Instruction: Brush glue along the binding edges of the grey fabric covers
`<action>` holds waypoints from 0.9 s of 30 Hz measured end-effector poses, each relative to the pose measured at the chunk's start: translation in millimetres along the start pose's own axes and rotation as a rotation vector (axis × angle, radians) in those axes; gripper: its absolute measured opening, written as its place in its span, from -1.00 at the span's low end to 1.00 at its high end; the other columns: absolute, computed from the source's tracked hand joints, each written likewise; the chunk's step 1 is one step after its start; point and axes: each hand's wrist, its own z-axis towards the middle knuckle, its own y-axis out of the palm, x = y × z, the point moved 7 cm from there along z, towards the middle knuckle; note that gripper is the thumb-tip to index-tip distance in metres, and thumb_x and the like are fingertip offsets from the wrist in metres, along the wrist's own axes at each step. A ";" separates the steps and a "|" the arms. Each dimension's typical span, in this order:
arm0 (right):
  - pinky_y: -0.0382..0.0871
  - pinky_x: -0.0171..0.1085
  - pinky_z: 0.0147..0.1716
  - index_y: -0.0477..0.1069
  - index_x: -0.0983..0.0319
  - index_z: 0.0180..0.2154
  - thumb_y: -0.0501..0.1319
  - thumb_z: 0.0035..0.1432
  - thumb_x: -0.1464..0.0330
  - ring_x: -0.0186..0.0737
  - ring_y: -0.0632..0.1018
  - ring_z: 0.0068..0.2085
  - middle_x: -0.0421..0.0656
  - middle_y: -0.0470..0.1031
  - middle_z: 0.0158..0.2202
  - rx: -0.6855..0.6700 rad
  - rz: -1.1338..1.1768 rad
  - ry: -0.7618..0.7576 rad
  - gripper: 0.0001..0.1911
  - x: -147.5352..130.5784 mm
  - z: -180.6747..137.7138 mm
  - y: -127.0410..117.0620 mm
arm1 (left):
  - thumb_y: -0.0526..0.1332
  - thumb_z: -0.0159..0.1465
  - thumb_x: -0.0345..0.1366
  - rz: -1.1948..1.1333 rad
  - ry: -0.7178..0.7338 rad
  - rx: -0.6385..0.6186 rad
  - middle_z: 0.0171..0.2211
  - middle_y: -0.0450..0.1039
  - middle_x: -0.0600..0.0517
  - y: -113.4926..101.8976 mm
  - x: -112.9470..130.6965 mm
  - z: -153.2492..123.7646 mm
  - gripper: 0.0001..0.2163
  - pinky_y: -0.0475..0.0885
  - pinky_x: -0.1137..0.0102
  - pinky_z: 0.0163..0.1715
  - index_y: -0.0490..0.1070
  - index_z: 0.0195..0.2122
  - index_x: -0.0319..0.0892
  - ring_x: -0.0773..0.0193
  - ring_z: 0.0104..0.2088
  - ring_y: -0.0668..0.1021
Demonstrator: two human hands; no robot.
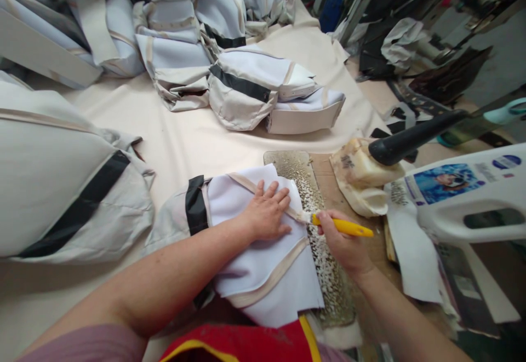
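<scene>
My left hand [267,211] lies flat, fingers spread, on a white fabric cover [263,263] with beige piping and a black band, pressing it against the work surface. My right hand [339,239] is closed round a yellow-handled brush [343,227]. The brush tip touches the cover's beige edge just right of my left fingers. Under that edge lies a long glue-crusted board [316,208].
Several finished white-and-black covers [255,85] are piled at the back and another [61,197] at the left on the beige-clothed table. To the right stand a glue-smeared container with a black handle [370,170] and a big white plastic jug [468,197]. Clutter fills the far right.
</scene>
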 end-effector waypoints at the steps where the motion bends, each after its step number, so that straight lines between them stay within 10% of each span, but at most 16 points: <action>1: 0.23 -0.28 -0.44 0.27 0.20 -0.55 0.00 0.19 0.15 -0.26 0.37 -0.51 -0.23 0.31 -0.61 -0.008 0.003 0.001 -0.64 -1.0 0.0 1.4 | 0.08 0.14 0.10 0.003 -0.003 -0.005 0.24 0.06 -0.05 0.4 0.1 0.1 -0.37 -0.27 -0.11 0.18 0.15 0.16 -0.18 -0.09 0.25 -0.02; 14: 0.18 -0.32 -0.57 0.22 0.18 -0.62 0.02 0.13 0.18 -0.32 0.31 -0.60 -0.29 0.20 -0.70 -0.075 -0.009 0.186 -0.65 5.7 -58.7 -0.6 | 0.09 0.12 0.09 0.000 0.007 -0.021 0.24 0.05 -0.05 3.1 1.2 0.3 -0.37 -0.28 -0.12 0.18 0.16 0.14 -0.17 -0.10 0.25 -0.02; 22: 0.26 -0.28 -0.43 0.28 0.18 -0.51 -0.01 0.15 0.15 -0.25 0.38 -0.51 -0.23 0.32 -0.61 0.057 0.071 0.143 -0.69 -3.2 -8.8 3.0 | 0.09 0.12 0.10 0.013 0.001 0.003 0.23 0.07 -0.06 0.6 2.5 -0.4 -0.36 -0.27 -0.11 0.18 0.16 0.15 -0.18 -0.10 0.25 -0.02; 27: 0.20 -0.28 -0.48 0.21 0.18 -0.59 -0.02 0.17 0.16 -0.28 0.33 -0.55 -0.26 0.25 -0.65 -0.013 0.006 0.165 -0.64 6.3 -46.8 5.9 | 0.09 0.12 0.09 0.018 0.004 -0.006 0.24 0.04 -0.05 3.8 1.7 0.4 -0.37 -0.30 -0.10 0.18 0.16 0.15 -0.16 -0.11 0.25 -0.03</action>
